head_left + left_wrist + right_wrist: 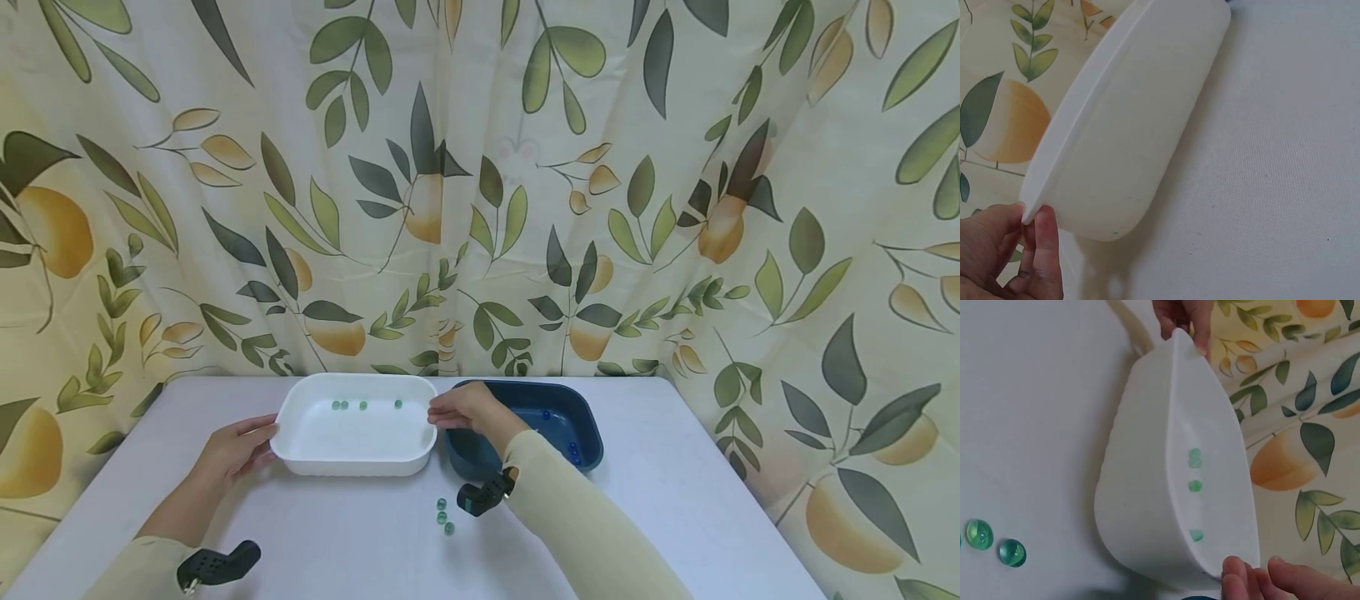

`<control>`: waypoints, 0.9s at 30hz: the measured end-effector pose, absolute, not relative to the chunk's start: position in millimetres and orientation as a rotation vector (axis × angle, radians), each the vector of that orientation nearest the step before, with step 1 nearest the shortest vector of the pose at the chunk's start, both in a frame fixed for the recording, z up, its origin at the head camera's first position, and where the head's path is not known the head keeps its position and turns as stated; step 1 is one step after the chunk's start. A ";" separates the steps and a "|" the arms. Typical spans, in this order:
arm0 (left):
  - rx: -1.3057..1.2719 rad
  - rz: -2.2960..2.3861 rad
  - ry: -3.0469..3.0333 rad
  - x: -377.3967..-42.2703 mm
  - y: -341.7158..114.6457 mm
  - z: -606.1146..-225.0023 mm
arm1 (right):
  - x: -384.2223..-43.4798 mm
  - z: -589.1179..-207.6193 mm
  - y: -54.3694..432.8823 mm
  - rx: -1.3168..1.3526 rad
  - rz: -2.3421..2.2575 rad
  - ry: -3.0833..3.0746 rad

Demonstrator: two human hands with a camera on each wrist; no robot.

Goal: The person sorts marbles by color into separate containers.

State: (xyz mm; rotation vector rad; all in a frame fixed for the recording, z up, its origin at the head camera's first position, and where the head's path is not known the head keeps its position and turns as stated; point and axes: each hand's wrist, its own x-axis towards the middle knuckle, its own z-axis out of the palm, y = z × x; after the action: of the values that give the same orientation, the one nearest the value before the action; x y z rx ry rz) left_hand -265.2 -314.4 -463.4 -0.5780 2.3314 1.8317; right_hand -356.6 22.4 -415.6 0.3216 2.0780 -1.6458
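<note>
A white plastic basin point(352, 458) stands on the table with several green glass marbles point(363, 406) lying in a row along its far inner side. My left hand point(238, 450) pinches the basin's left rim between thumb and fingers, seen closely in the left wrist view. At the opposite end, my right hand point(472, 410) grips the right rim; part of that rim is hidden behind its fingertips point(1235, 575). The right forearm crosses over a dark blue basin point(592, 433), which holds a few blue marbles point(574, 450) and is partly covered by the arm.
Three loose green marbles point(442, 517) lie on the white-covered table point(337, 542) in front of the gap between the basins. A curtain point(480, 275) printed with leaves and fruit hangs behind the table's far edge.
</note>
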 end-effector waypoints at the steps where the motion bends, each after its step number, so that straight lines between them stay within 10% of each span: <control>1: -0.589 1.828 2.329 -265.6 -314.4 -463.9 | -356.1 -415.9 23.9 0.317 -1.644 2.074; 27: -0.575 1.814 2.343 -264.8 -312.9 -460.8 | -332.5 -414.7 55.3 0.147 -1.688 1.987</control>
State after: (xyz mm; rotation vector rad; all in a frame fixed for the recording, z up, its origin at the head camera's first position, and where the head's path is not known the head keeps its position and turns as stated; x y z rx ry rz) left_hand -264.8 -312.9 -460.8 -0.5749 2.3427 1.8142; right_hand -332.5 55.3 -414.7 0.1467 1.9874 -1.6879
